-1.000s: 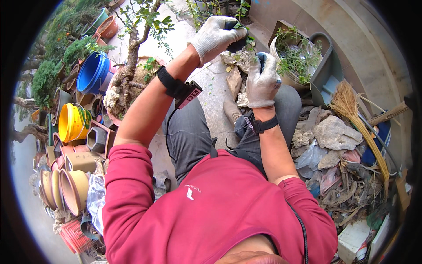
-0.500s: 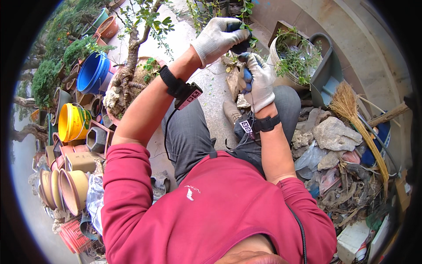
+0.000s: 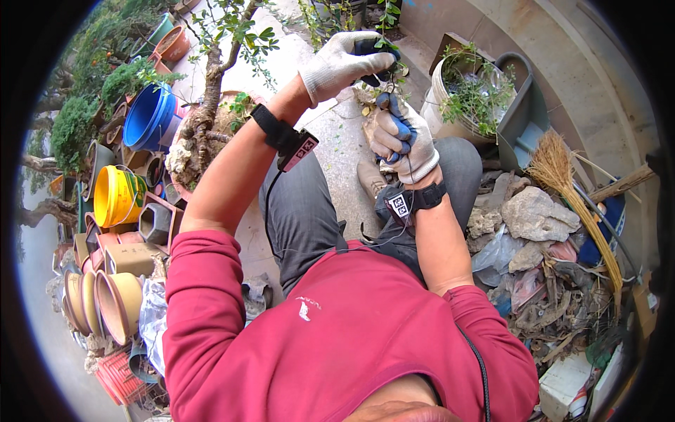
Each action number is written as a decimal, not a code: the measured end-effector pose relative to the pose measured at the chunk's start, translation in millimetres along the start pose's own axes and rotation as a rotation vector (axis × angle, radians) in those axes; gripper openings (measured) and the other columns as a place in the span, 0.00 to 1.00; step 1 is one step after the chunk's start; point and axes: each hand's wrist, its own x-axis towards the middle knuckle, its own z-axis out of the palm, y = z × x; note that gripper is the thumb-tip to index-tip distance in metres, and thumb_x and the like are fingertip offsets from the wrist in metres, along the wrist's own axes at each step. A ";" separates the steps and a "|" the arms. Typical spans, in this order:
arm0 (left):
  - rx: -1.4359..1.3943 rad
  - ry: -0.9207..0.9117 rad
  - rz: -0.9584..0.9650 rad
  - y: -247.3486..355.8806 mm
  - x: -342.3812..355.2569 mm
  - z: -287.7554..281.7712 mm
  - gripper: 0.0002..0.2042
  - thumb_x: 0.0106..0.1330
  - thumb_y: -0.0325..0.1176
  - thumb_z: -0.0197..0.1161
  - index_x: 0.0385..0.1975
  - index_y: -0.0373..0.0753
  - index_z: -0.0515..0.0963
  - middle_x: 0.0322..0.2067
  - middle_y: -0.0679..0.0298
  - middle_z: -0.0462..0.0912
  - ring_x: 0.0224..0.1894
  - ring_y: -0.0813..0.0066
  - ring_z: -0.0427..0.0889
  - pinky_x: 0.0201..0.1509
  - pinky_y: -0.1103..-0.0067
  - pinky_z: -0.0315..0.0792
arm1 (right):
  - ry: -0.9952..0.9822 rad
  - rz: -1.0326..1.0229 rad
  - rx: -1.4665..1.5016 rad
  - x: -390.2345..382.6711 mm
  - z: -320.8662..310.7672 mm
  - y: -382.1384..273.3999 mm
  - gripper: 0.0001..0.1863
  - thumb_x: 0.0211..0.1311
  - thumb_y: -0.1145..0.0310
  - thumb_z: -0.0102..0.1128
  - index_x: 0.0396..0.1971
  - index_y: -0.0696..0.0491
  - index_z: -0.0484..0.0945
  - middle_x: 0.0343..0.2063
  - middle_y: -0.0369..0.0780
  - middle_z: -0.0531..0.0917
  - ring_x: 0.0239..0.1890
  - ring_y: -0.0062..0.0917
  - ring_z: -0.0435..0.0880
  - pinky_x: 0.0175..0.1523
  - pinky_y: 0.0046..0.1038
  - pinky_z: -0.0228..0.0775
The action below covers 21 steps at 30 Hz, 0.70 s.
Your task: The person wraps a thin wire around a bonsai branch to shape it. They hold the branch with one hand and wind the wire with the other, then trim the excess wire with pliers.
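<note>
Both hands wear white knit gloves with dark blue coated palms and fingers. My left hand (image 3: 349,65) is up front, its fingers closed around a thin leafy stem (image 3: 387,15) whose green leaves show above and beside the fingertips. Just below and to the right, my right hand (image 3: 403,137) is curled into a fist with the thumb on top, close to the stem's lower part. Whatever that fist grips is hidden by the fingers. Behind the hands lie pale rocks (image 3: 370,125).
A potted small tree (image 3: 211,91) stands to the left, near a blue bucket (image 3: 149,118), a yellow bucket (image 3: 112,195) and stacked pots (image 3: 116,306). On the right are a white bucket of cut greenery (image 3: 437,105), a grey dustpan (image 3: 517,130), a straw broom (image 3: 555,165) and stones (image 3: 540,213).
My right hand has turned, showing more of its curled fingers, and sits slightly lower. My left hand has shifted a little left and down, still on the stem.
</note>
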 end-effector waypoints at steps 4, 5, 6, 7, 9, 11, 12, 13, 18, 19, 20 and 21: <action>0.002 0.005 -0.045 2.6 -3.2 -0.8 0.12 0.68 0.37 0.69 0.40 0.34 0.81 0.32 0.67 0.84 0.36 0.81 0.83 0.44 0.79 0.80 | 0.028 0.005 -0.017 -0.3 1.4 0.1 0.18 0.81 0.55 0.41 0.49 0.52 0.75 0.14 0.26 0.64 0.10 0.12 0.55 0.19 0.21 0.47; 0.016 0.008 -0.052 3.0 -2.9 -1.4 0.12 0.67 0.36 0.70 0.40 0.34 0.82 0.32 0.67 0.84 0.35 0.80 0.83 0.44 0.79 0.81 | 0.009 0.014 0.007 0.0 1.8 1.1 0.18 0.81 0.55 0.40 0.49 0.52 0.75 0.14 0.26 0.64 0.09 0.12 0.55 0.19 0.21 0.47; 0.013 0.004 -0.050 2.9 -2.2 -1.8 0.11 0.67 0.36 0.70 0.39 0.34 0.82 0.32 0.67 0.84 0.35 0.80 0.83 0.44 0.79 0.81 | -0.010 0.023 0.031 0.3 2.4 2.6 0.18 0.81 0.55 0.40 0.49 0.52 0.75 0.14 0.27 0.64 0.09 0.12 0.55 0.19 0.21 0.47; 0.014 0.001 -0.042 2.4 -1.4 -2.0 0.11 0.67 0.35 0.69 0.39 0.33 0.82 0.31 0.67 0.84 0.35 0.80 0.83 0.43 0.79 0.81 | -0.039 0.027 0.058 0.7 3.4 3.3 0.19 0.81 0.56 0.39 0.50 0.52 0.76 0.13 0.27 0.64 0.09 0.12 0.55 0.19 0.21 0.47; 0.043 -0.018 -0.035 0.9 1.1 -2.3 0.11 0.67 0.37 0.69 0.39 0.34 0.82 0.31 0.67 0.84 0.35 0.81 0.83 0.43 0.80 0.80 | -0.094 0.027 0.110 2.7 6.4 6.3 0.19 0.81 0.58 0.37 0.52 0.52 0.76 0.13 0.27 0.63 0.09 0.12 0.55 0.19 0.21 0.47; 0.101 -0.048 -0.046 -0.5 2.3 -1.4 0.13 0.67 0.40 0.69 0.40 0.34 0.82 0.32 0.67 0.85 0.36 0.82 0.82 0.43 0.81 0.78 | -0.258 0.067 0.218 5.9 10.6 10.0 0.20 0.80 0.60 0.35 0.54 0.52 0.77 0.12 0.26 0.62 0.10 0.12 0.54 0.19 0.21 0.48; 0.130 -0.063 -0.053 -0.9 2.3 -0.3 0.15 0.67 0.41 0.69 0.40 0.34 0.83 0.33 0.67 0.85 0.36 0.83 0.81 0.43 0.81 0.78 | -0.286 0.078 0.249 6.6 13.0 12.4 0.20 0.79 0.60 0.35 0.54 0.52 0.78 0.12 0.26 0.62 0.10 0.12 0.54 0.20 0.21 0.48; 0.098 -0.050 -0.114 -1.7 2.3 3.1 0.14 0.67 0.41 0.69 0.40 0.35 0.82 0.33 0.68 0.85 0.36 0.83 0.81 0.43 0.81 0.77 | -0.293 0.076 0.258 7.8 15.2 13.5 0.20 0.79 0.59 0.37 0.53 0.52 0.78 0.12 0.26 0.62 0.10 0.12 0.54 0.21 0.22 0.48; -0.171 0.011 -0.098 3.1 -1.5 5.7 0.10 0.66 0.36 0.70 0.35 0.34 0.83 0.30 0.69 0.84 0.34 0.83 0.81 0.42 0.81 0.77 | -0.047 0.007 -0.016 8.0 22.8 15.1 0.18 0.79 0.54 0.44 0.47 0.52 0.77 0.13 0.26 0.63 0.12 0.13 0.56 0.22 0.22 0.48; -0.148 0.001 -0.099 4.3 -1.5 4.4 0.10 0.67 0.36 0.69 0.36 0.34 0.83 0.30 0.69 0.84 0.35 0.83 0.81 0.42 0.81 0.77 | -0.021 0.001 -0.028 7.7 23.6 15.3 0.18 0.79 0.54 0.44 0.47 0.52 0.77 0.13 0.26 0.63 0.12 0.13 0.56 0.22 0.22 0.48; -0.125 0.001 -0.086 4.9 -1.8 3.6 0.10 0.67 0.37 0.69 0.36 0.34 0.83 0.31 0.68 0.85 0.35 0.82 0.82 0.43 0.81 0.78 | -0.025 -0.014 -0.024 7.2 24.2 15.8 0.18 0.79 0.54 0.45 0.46 0.53 0.76 0.13 0.26 0.63 0.12 0.13 0.56 0.23 0.22 0.48; -0.088 -0.005 -0.092 5.2 -1.6 2.6 0.11 0.68 0.38 0.69 0.37 0.34 0.83 0.31 0.68 0.85 0.35 0.82 0.82 0.43 0.82 0.78 | -0.006 -0.020 -0.040 6.6 24.7 16.4 0.17 0.77 0.55 0.49 0.46 0.54 0.76 0.14 0.27 0.65 0.12 0.14 0.58 0.22 0.22 0.50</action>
